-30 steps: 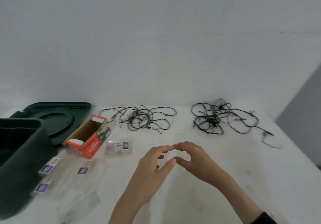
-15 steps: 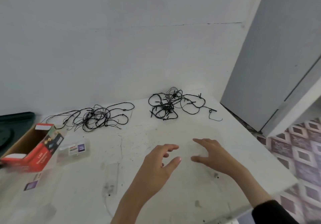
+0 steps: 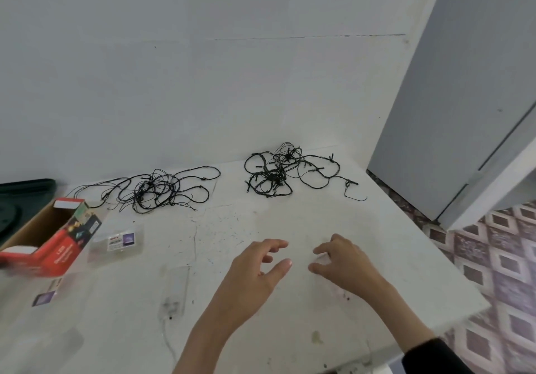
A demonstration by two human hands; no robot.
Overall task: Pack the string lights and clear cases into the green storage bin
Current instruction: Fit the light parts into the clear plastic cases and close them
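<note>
Nearest me, the left hand (image 3: 252, 278) and right hand (image 3: 346, 266) are held side by side over the white table (image 3: 290, 330), fingers loosely curled, both released and grasping nothing. I see a dark sleeve (image 3: 429, 353) on the right arm. Left of the hands a bare clear case (image 3: 173, 292) lies flat. At the left edge a second case (image 3: 45, 296) shows a purple label, blurred. Farther back, a third case (image 3: 117, 243) carries a white-and-purple label, its writing too small to read. It lies just beside an open red box (image 3: 58, 253) on whose side I read "LED". Beyond, by the wall, two black tangles lie apart: left lights (image 3: 150, 190) and right lights (image 3: 275, 175). A dark green lid (image 3: 26, 188) sits far left.
</note>
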